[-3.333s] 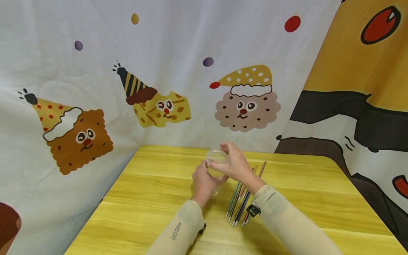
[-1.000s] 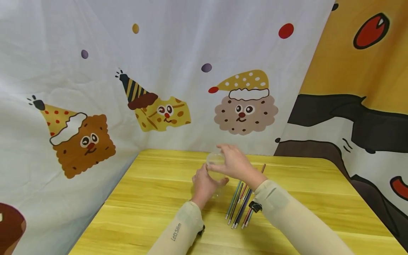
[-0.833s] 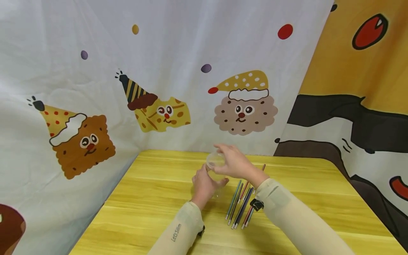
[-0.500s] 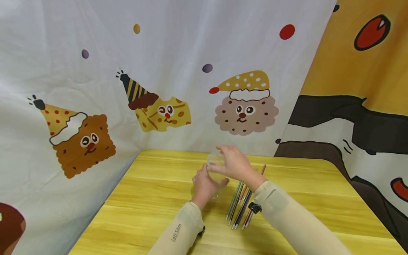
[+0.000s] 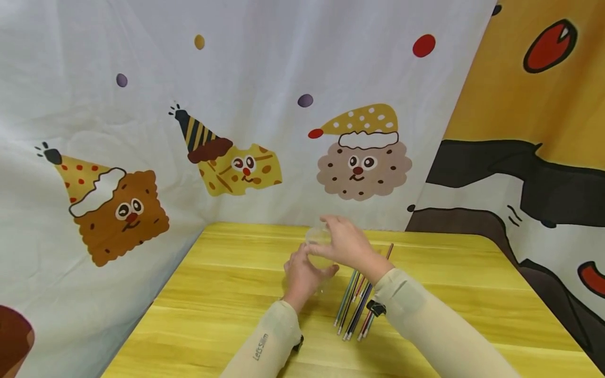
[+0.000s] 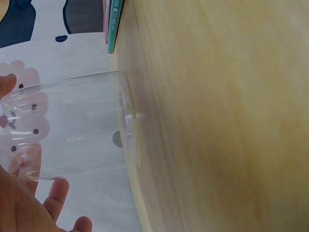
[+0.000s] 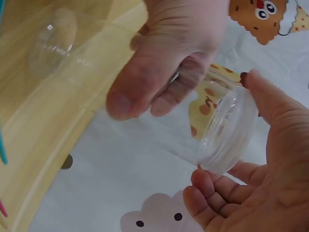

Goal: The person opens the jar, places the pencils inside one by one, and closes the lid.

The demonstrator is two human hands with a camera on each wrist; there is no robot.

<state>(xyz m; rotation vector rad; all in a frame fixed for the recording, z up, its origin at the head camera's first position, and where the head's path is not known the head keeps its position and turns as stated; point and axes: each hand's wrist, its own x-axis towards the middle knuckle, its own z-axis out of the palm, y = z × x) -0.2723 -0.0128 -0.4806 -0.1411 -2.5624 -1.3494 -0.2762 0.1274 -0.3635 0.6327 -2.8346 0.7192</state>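
Note:
A clear plastic jar (image 6: 79,125) stands upright on the table, with its base on the wood. Nothing shows inside it. My left hand (image 5: 302,273) grips the jar's body, thumb on one side and fingers on the other. Over the top, my right hand (image 5: 348,242) holds the rim of the round translucent lid (image 7: 231,133) between thumb and fingers. The lid sits on the jar's mouth; whether it is threaded tight I cannot tell. To the right, below my right forearm, lie several pencils (image 5: 357,307) with eraser ends towards me.
The wooden table (image 5: 212,315) runs back to a white cloth backdrop (image 5: 255,68) printed with cartoon biscuits. A second, orange and black printed cloth (image 5: 534,115) hangs at the right. One red-brown pencil (image 5: 389,252) sticks out farther back than the others.
My right hand has made small turning shifts back and forth at the lid. My left hand has stayed on the jar. The pencils lie where they were; the head view has tilted slightly.

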